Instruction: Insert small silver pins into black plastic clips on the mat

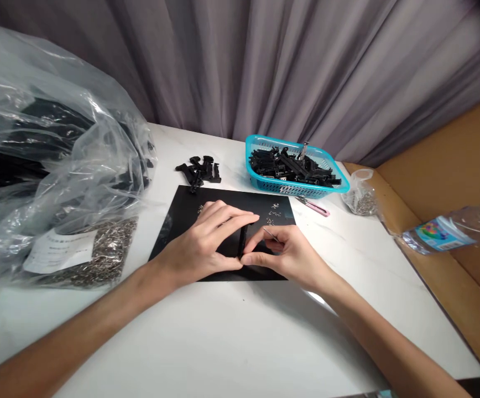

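A narrow black plastic part (243, 240) stands lengthwise between my two hands, above a black mat (182, 226). My left hand (207, 237) grips it by its ends, fingers at the far end and thumb at the near one. At the near end, the thumb and forefinger of my right hand (283, 251) pinch the same part. A thin metal pin or tool (272, 236) lies across the right hand's curled fingers; its kind is unclear. Small metal pieces (275, 213) lie on the mat's right side, and a few more (201, 209) show beyond my left hand.
A blue basket (260, 184) full of black parts stands at the back, beside a pink-handled cutter (314, 207). Loose black parts (201, 170) lie behind the mat. Bags of metal pieces (111, 249) flank the table. A cardboard wall (451, 160) and plastic bottle (439, 233) are at right.
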Demonstrator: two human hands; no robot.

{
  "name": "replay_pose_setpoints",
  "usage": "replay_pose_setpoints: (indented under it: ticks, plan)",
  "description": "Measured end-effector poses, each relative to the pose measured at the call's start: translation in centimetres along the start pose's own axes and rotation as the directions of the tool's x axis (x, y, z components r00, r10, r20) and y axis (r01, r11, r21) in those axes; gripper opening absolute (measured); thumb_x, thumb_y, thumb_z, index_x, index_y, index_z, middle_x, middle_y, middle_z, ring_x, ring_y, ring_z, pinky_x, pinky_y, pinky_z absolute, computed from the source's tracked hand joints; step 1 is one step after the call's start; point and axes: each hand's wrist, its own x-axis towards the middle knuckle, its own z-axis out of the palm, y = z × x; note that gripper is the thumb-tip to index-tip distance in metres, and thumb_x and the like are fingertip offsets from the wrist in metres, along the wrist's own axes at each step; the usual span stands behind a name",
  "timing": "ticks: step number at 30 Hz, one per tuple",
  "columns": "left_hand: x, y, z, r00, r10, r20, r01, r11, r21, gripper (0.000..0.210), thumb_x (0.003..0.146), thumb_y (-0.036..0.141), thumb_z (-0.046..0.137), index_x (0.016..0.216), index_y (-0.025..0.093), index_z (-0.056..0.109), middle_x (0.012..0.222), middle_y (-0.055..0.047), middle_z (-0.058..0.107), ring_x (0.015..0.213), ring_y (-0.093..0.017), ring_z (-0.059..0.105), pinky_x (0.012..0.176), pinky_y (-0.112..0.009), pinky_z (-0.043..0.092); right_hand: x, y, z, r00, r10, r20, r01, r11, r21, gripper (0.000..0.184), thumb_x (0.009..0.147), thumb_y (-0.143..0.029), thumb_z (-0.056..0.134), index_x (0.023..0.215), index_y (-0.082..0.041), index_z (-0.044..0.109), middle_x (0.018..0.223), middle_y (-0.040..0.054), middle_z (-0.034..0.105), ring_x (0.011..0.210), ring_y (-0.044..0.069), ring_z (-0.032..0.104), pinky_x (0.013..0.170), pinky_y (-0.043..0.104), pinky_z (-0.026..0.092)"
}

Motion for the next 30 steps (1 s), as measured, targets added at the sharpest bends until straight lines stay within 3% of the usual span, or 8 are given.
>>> replay_pose_setpoints:
  ticks: [4,6,10,14,16,25,30]
  plan:
    - [0.1,-0.4,-0.2,0.998,-0.061,-0.031,0.060,0.998,-0.032,0.056,0.080,0.019,0.081,0.131,0.018,0.059,0.113,-0.009,0.070,0.102,-0.025,0.063,0.097,-0.039,0.049,-0.1,-0.4,0.0,0.998,-0.048,-0.027,0.045,0.996,-0.082,0.025,0.092,-0.045,0.073,0.088,-0.020,0.072,0.089,0.0025,0.072,0.079,0.017,0.063,0.071,0.029,0.049]
    - [0.3,-0.6,-0.5,0.989,-0.137,-0.054,0.133,0.989,-0.064,0.060,0.076,0.023,0.086,0.130,0.019,0.061,0.113,-0.007,0.069,0.105,-0.024,0.063,0.098,-0.038,0.049,-0.2,-0.9,-0.3,0.991,-0.121,-0.058,0.109,0.979,-0.170,0.027,0.101,-0.043,0.060,0.091,-0.020,0.072,0.094,0.0040,0.070,0.088,0.018,0.063,0.080,0.031,0.049]
    - [0.5,-0.8,-0.8,0.976,-0.213,-0.044,0.207,0.970,-0.125,0.064,0.071,0.032,0.090,0.128,0.020,0.064,0.109,-0.006,0.068,0.102,-0.022,0.063,0.094,-0.035,0.053,-0.6,-1.5,-1.1,0.952,-0.236,-0.197,0.166,0.934,-0.315,0.048,0.112,-0.039,0.033,0.097,-0.023,0.076,0.104,0.0066,0.067,0.106,0.021,0.060,0.099,0.038,0.043]
    - [0.4,-0.7,-0.6,0.967,-0.256,0.014,0.255,0.952,-0.170,0.063,0.072,0.035,0.089,0.128,0.021,0.063,0.109,-0.005,0.067,0.103,-0.021,0.063,0.093,-0.033,0.053,-1.0,-1.4,-1.1,0.957,-0.195,-0.213,0.155,0.969,-0.190,0.042,0.108,-0.043,0.045,0.092,-0.023,0.077,0.083,0.0034,0.067,0.076,0.016,0.062,0.071,0.031,0.048]
    - [0.4,-0.6,-0.5,0.959,-0.281,0.036,0.283,0.942,-0.180,0.062,0.073,0.036,0.088,0.128,0.021,0.063,0.109,-0.005,0.067,0.103,-0.021,0.062,0.092,-0.033,0.053,-1.0,-1.3,-0.8,0.959,-0.198,-0.203,0.183,0.979,-0.094,0.033,0.106,-0.040,0.054,0.091,-0.022,0.077,0.076,0.0013,0.067,0.069,0.014,0.061,0.065,0.028,0.047]
    - [0.3,-0.6,-0.5,0.959,-0.283,0.025,0.282,0.942,-0.181,0.064,0.069,0.027,0.089,0.128,0.021,0.064,0.106,-0.004,0.068,0.099,-0.021,0.063,0.089,-0.034,0.054,-0.9,-1.0,0.3,0.957,-0.214,-0.197,0.222,0.975,0.018,0.024,0.104,-0.030,0.059,0.094,-0.021,0.079,0.078,0.0010,0.073,0.073,0.012,0.065,0.069,0.026,0.051]
    - [0.4,-0.3,-0.3,0.960,-0.273,-0.054,0.260,0.949,-0.181,0.062,0.066,0.020,0.088,0.124,0.017,0.067,0.108,-0.006,0.071,0.098,-0.021,0.065,0.089,-0.035,0.056,-1.0,-1.0,0.5,0.950,-0.251,-0.185,0.254,0.967,-0.005,0.026,0.105,-0.028,0.056,0.098,-0.021,0.080,0.076,0.0017,0.074,0.074,0.014,0.064,0.069,0.028,0.051]
